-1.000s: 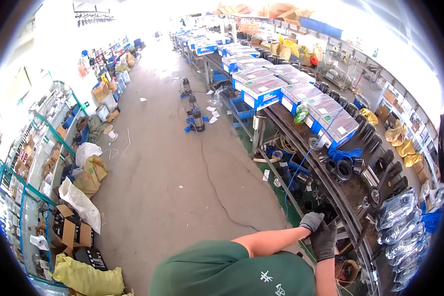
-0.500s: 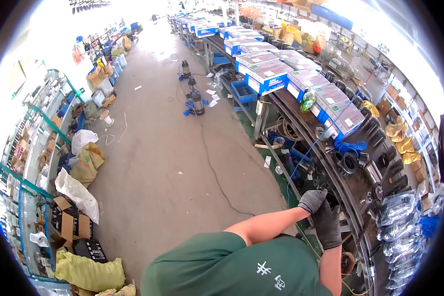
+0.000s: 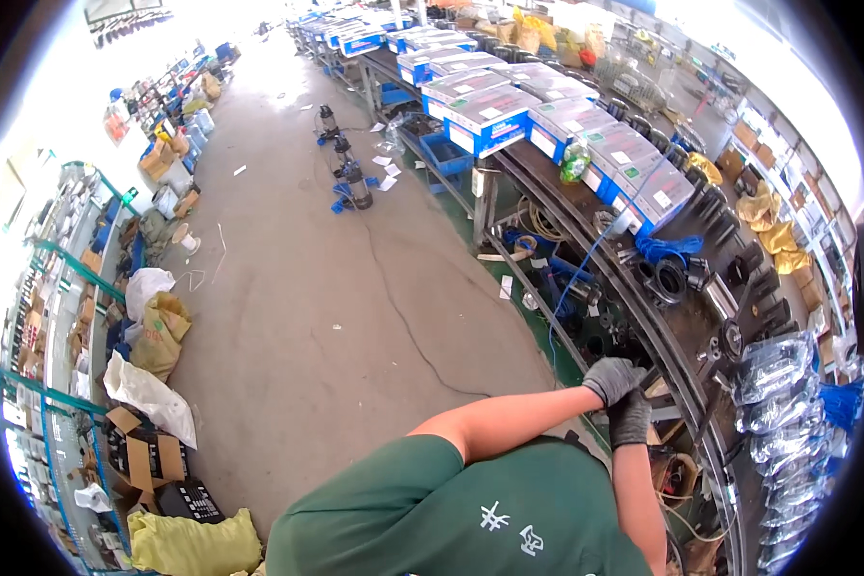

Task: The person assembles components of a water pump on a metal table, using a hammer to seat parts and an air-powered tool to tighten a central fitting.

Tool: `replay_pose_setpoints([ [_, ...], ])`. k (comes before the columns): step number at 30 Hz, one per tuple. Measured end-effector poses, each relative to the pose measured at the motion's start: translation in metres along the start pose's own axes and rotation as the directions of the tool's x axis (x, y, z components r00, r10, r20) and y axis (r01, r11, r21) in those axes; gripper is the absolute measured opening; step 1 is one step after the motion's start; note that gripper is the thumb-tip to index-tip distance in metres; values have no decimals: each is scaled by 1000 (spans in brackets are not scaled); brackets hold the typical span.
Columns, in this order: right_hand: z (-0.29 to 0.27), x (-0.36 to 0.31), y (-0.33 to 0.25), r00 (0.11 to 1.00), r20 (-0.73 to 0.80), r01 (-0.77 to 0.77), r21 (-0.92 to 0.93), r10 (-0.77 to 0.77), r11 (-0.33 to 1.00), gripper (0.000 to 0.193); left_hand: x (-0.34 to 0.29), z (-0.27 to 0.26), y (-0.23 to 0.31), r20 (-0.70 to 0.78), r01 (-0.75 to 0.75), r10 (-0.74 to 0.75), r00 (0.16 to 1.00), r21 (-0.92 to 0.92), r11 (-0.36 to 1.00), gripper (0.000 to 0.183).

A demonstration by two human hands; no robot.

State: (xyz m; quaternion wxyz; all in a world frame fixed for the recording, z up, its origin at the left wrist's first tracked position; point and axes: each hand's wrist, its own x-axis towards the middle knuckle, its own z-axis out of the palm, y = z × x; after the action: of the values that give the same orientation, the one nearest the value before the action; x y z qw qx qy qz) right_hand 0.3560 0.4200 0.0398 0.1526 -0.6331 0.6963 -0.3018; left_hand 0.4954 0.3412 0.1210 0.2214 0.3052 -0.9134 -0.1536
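Observation:
My left hand and my right hand, both in dark grey knitted gloves, meet at the front edge of the workbench. The left lies over the top of the right, and both have curled fingers. Whatever they grip is hidden between them; a short dark bar-like bit shows just beside the left fingertips. Beyond them, black and blue metal parts crowd the lower shelf. On the bench top by the hands are a black ring-shaped part, a bundle of blue cord and a metal cylinder.
Blue and white boxes line the bench, with a green bottle beside them. Plastic-wrapped parts lie at the right. Black pumps stand on the floor, a cable trailing. Sacks and shelving are at left.
The view has shifted, moving the bench and floor items up-left in the picture. My right hand has gone from stretched beside the left to tucked under it, its fingers now curled.

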Motion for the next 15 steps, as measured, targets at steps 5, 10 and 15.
replay_pose_setpoints([
  [5, -3, 30, -67, 918, 370, -121, 605, -142, 787, 48, 7, 69, -110, -9, 323, -324, 946, 134, 937, 29],
  [10, -71, 14, -92, 911, 345, 186, 148, -227, 971, 53, 19, 62, -127, 148, 410, -464, 874, 291, 865, 32],
  [15, -182, -4, -40, 949, 314, -240, 691, 16, 681, 62, 81, 21, -168, 389, 462, -435, 812, 27, 887, 30],
])
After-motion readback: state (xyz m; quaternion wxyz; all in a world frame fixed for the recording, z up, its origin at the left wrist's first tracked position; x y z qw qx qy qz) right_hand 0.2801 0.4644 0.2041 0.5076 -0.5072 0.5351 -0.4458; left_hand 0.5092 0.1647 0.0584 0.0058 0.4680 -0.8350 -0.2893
